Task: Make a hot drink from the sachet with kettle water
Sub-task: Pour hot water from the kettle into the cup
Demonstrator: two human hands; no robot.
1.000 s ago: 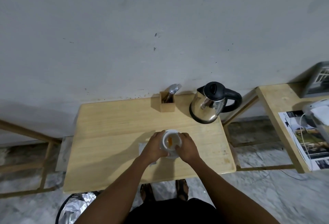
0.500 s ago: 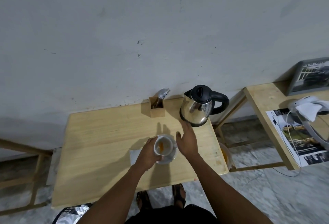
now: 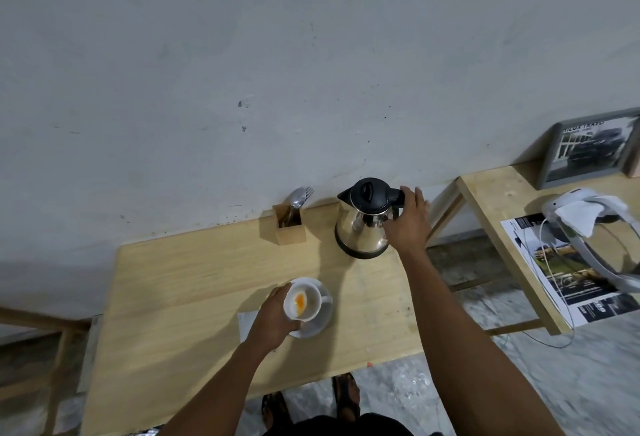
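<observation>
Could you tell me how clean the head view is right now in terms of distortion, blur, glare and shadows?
Head view: wide-angle bending curves the table edges and wall line; the floor and frame corners are smeared; the kettle body carries mirror reflections but no blown-out glare; soft shadows fall left of the cup and cutlery holder; both the left hand and right hand read fairly sharp.

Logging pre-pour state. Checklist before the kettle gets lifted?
1. Right hand on the handle of the kettle: ok, though full closure of the fingers cannot be told.
2. Kettle lid shut: ok.
3. Cup steadied on saucer by left hand: ok.
4. Orange powder in cup: ok.
5. Water in the kettle, and hot: cannot tell.
6. Path from kettle to cup over the table: ok, cutlery holder stands off to the side.
</observation>
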